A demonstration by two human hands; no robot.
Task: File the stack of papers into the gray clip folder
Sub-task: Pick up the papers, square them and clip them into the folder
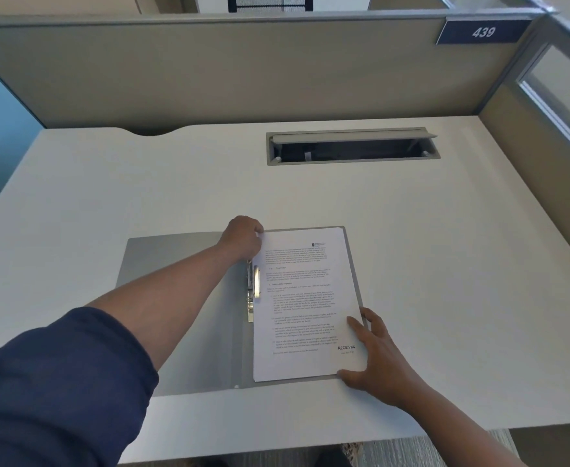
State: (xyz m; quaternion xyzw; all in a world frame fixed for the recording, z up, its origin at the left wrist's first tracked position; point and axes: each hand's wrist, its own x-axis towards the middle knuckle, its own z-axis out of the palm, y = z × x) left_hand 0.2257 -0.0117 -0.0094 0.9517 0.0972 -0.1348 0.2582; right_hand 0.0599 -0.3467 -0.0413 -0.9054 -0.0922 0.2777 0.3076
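Nearest to me, my left arm comes in from the lower left in a dark blue sleeve (57, 392) pushed up to the elbow, the bare forearm reaching across the open cover of the gray clip folder (175, 298). At the lower right my right hand (374, 362) lies spread and flat, gripping nothing: the thumb presses at the near right corner of the stack of papers (305, 308) and the fingers rest along its right edge, partly on the table (445, 264).

The folder lies open on the white table just in front of me. Its left cover lies flat, and the papers sit on its right half, squared up so that only a thin gray margin shows along the right and near edges. The top sheet is printed text with a small logo at the far right corner and a "RECEIVED" stamp near my right hand. Along the papers' left edge, at the folder's spine, I see the metal clip mechanism (252, 291), its bar lying over the margin of the sheet.

Farther on, my left hand (243, 237) is curled at the far left corner of the stack, fingertips on the paper's corner; I cannot tell whether it pinches the sheets or merely presses on them.

Beyond lies bare tabletop, then an open cable slot (351, 146) set in the surface, then the beige partition (243, 72) carrying a blue plate reading "439" (483, 32).
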